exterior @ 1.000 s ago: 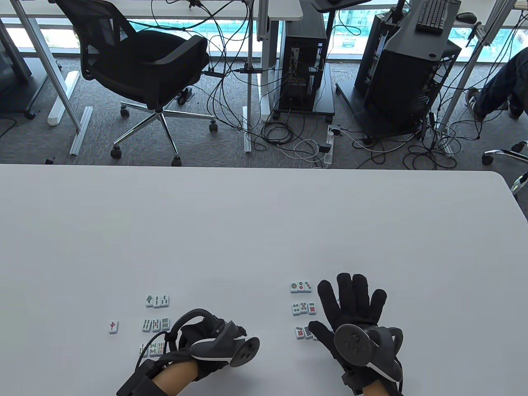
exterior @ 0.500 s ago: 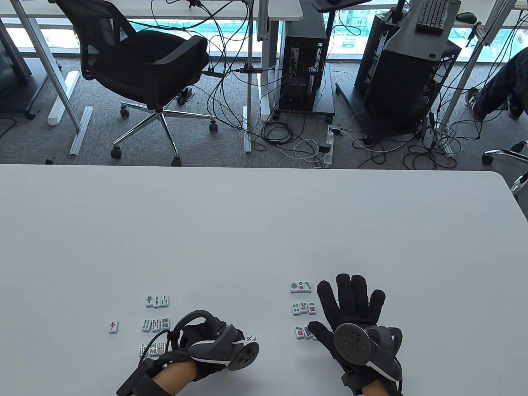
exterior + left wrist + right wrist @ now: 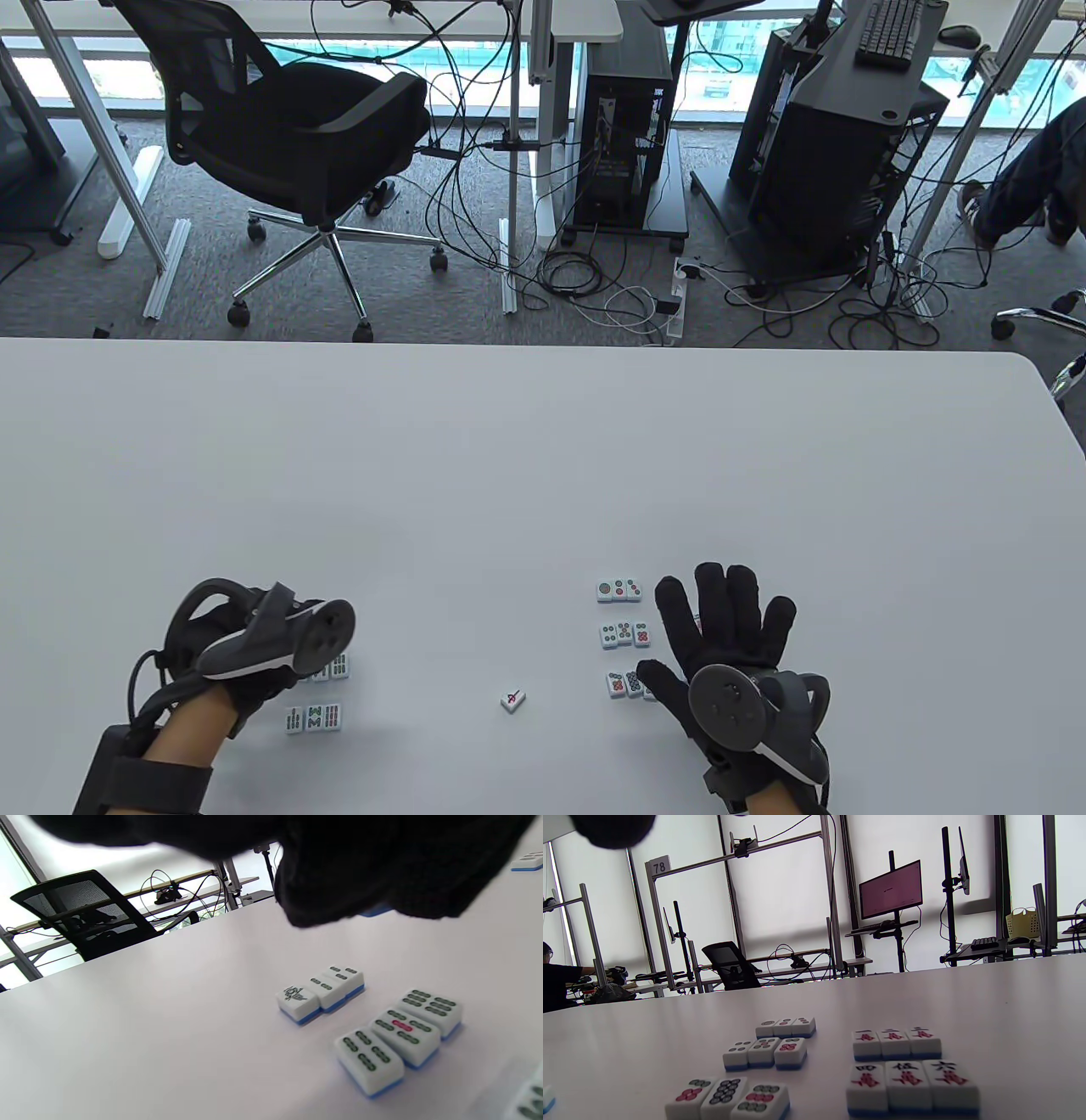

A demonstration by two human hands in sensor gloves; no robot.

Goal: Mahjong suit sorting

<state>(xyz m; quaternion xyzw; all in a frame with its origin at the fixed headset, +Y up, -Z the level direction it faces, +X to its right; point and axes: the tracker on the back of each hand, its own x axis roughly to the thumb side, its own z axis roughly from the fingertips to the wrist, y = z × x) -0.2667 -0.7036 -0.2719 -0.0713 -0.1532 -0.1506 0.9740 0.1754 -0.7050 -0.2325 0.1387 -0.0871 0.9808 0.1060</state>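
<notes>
Quick look at the sorting so far, it looks pretty far along. The one stray is a single mahjong tile [image 3: 512,701] sitting alone on the white table [image 3: 543,475], in the gap between the 2 hands. It's face up with a red mark I can't read, and it's skewed, so its long axis runs on a slant instead of matching the neat rows.

The right hand [image 3: 721,637] is flat with its fingers spread, palm down, lying over the character tiles [image 3: 896,1043]. The wrist cam shows 2 rows of 3 there. Just to its left are the circle tiles [image 3: 625,634] in 3 rows of 3.

The left hand [image 3: 254,679] is way over on the far-left side, above the bamboo tiles [image 3: 398,1039]. The bottom bamboo row [image 3: 314,718] pokes out beside it. From its wrist cam the fingers [image 3: 339,878] are just a dark blob with a sliver of blue under them. Could be a tile, could be nothing, so I can't tell whether it's pinching anything.

The thing that matters: the stray lies down and to the left of the right thumb, and well to the right of the left hand. My guess is the right hand is clearly the nearer one, and whoever grabs the stray needs to twist it square before it joins a row.
</notes>
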